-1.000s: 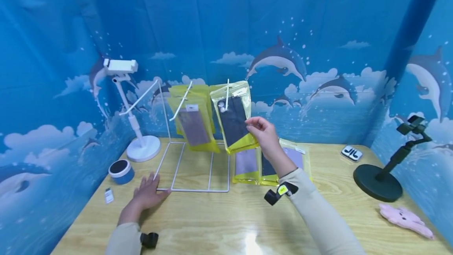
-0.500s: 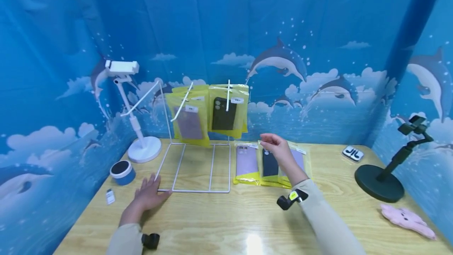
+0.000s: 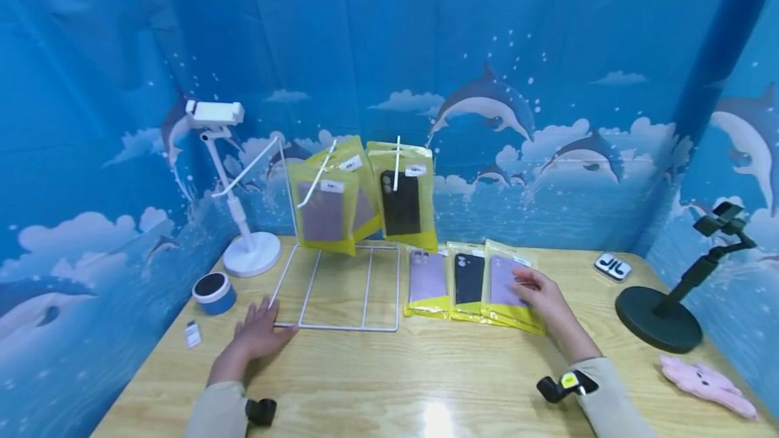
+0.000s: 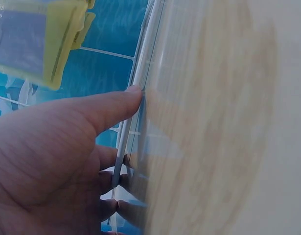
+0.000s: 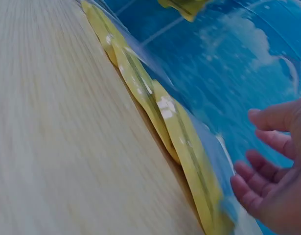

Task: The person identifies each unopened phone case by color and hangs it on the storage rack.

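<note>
My left hand (image 3: 257,335) lies at the front left corner of the white wire rack (image 3: 341,327), its thumb (image 4: 116,105) touching the front wire. From the rack's prongs hang packaged phone cases in yellow-edged bags: purple phone cases (image 3: 322,215) on one, a black phone case (image 3: 400,205) in front on another. On the table to the right lie a purple phone case (image 3: 426,279), a black phone case (image 3: 469,282) and another purple phone case (image 3: 502,279), all bagged. Over that last bag hovers my right hand (image 3: 544,299); the right wrist view shows its loosely bent fingers holding nothing.
At the left stand a white phone stand (image 3: 251,254), a blue jar (image 3: 214,294) and a small white item (image 3: 192,334). A black stand (image 3: 658,320), a white case (image 3: 612,267) and a pink plush toy (image 3: 708,387) are at the right.
My right hand has let go of the black phone case's bag, which now hangs on the prong, and has moved right and down to the rightmost bag. The hanging bags have swung. The left hand stays put.
</note>
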The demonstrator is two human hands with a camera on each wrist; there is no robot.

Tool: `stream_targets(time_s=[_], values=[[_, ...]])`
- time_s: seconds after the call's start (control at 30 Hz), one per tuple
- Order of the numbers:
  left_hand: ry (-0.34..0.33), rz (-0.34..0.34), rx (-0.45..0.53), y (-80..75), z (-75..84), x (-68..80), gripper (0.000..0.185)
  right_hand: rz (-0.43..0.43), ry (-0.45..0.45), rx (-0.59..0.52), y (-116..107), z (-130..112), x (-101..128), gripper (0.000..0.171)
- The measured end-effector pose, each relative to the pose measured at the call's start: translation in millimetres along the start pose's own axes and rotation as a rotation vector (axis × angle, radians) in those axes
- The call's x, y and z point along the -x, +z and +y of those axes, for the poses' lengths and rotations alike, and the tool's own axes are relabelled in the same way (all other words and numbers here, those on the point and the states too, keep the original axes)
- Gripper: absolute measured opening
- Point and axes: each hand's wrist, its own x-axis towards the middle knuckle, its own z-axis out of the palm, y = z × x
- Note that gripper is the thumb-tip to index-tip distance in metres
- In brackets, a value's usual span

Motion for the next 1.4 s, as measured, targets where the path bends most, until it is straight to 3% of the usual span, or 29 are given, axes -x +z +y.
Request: stream_targets(time_s=[0.1, 0.27, 0.4, 0.73, 0.9, 1.1, 1.4], values=[[0.003, -0.001, 0.004, -0.8, 0.9, -0.1, 0.086, 0.066, 0.056, 0.047, -13, 5, 7, 0.051], [0.004, -0.003, 0.001, -1.2, 1.4, -0.7, 0.086, 0.152, 0.147, 0.031, -23, 11, 15, 0.064], [0.003, -0.007, -0.013, -0.2, 1.0, -0.7, 0.085, 0.113, 0.186, 0.075, -23, 16, 17, 0.076], [0.004, -0.002, -0.014, 1.3, -0.1, -0.3, 0.086, 0.034, 0.196, 0.367, -9, 14, 9, 0.089], [0.024, 0.028, -0.024, 1.6, 0.0, 0.0, 0.085, 0.016, 0.241, 0.386, -5, 6, 6, 0.084], [0.025, 0.033, -0.036, 1.8, -1.3, -0.4, 0.086, -0.015, 0.219, 0.367, -6, 8, 6, 0.076], [0.024, 0.025, -0.034, 1.6, -1.4, -1.8, 0.087, 0.043, 0.127, 0.200, -9, 24, 12, 0.037]])
